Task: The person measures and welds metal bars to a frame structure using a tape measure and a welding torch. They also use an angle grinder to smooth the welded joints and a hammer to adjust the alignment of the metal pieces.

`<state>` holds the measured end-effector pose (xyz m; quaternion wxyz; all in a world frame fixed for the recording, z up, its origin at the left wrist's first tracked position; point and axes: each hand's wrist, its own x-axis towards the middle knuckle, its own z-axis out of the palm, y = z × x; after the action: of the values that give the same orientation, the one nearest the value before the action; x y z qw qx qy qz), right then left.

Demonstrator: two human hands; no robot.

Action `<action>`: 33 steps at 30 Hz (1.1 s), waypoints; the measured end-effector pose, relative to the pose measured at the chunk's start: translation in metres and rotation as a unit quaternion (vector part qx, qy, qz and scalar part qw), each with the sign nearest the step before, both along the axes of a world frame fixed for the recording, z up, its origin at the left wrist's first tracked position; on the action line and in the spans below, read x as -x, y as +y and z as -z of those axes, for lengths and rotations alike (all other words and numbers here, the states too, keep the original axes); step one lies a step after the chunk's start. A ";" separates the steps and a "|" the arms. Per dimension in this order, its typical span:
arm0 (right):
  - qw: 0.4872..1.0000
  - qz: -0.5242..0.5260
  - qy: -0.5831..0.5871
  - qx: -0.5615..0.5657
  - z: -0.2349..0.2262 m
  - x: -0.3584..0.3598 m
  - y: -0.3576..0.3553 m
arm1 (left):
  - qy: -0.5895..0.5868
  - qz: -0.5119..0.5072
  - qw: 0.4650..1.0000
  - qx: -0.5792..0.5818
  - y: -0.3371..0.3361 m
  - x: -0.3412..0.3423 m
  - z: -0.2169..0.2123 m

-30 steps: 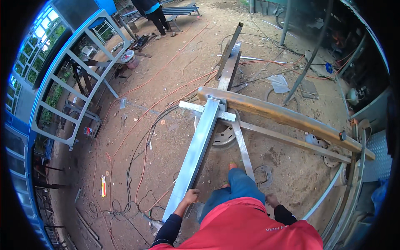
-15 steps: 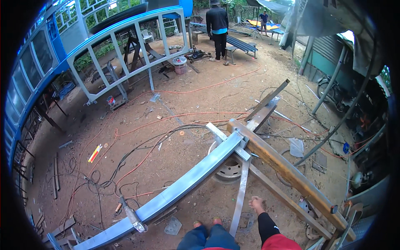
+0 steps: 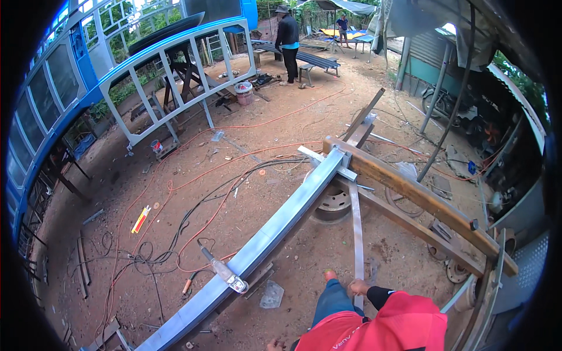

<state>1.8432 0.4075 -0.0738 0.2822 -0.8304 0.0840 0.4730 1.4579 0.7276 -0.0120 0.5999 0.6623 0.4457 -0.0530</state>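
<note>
My right hand (image 3: 358,287) is closed on a long flat metal strip (image 3: 356,234), which slants from the beam joint down to my legs. At the lower edge, only part of my left hand (image 3: 275,345) shows, and its fingers are hard to make out. Left of me stretches a curved silver metal beam (image 3: 281,217). An angle grinder (image 3: 225,272) lies across this beam. The beam's far end meets a brown rusty beam (image 3: 410,190) at a short light crosspiece (image 3: 328,162). A wheel rim (image 3: 332,206) stands beneath the joint.
Red and black cables (image 3: 193,213) snake over the dirt floor. At the upper left stands a blue-edged window frame (image 3: 181,76). A person (image 3: 288,44) in dark clothes is by a bench (image 3: 316,61); another person (image 3: 343,30) is farther back. A lower beam (image 3: 421,234) runs beside the rusty one.
My right hand has come onto the metal strip, from which it was apart. My view has turned and my body leans forward to the right. The far person has turned sideways.
</note>
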 end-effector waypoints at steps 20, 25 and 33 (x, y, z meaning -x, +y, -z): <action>0.918 -0.369 -0.138 -0.040 0.025 0.176 0.364 | 0.232 -0.534 0.747 0.321 -0.042 0.405 0.065; 0.897 -0.407 -0.142 -0.095 -0.041 0.234 0.525 | 0.159 -0.431 0.852 0.251 0.096 0.325 0.067; 0.880 -0.189 -0.435 -0.033 -0.107 0.134 0.594 | -0.044 -0.284 0.946 0.150 0.313 0.140 -0.022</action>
<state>1.7090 1.0012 0.0330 0.2223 -0.9429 -0.2216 0.1111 1.3180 1.0406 0.0102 0.7017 0.4121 0.5752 0.0829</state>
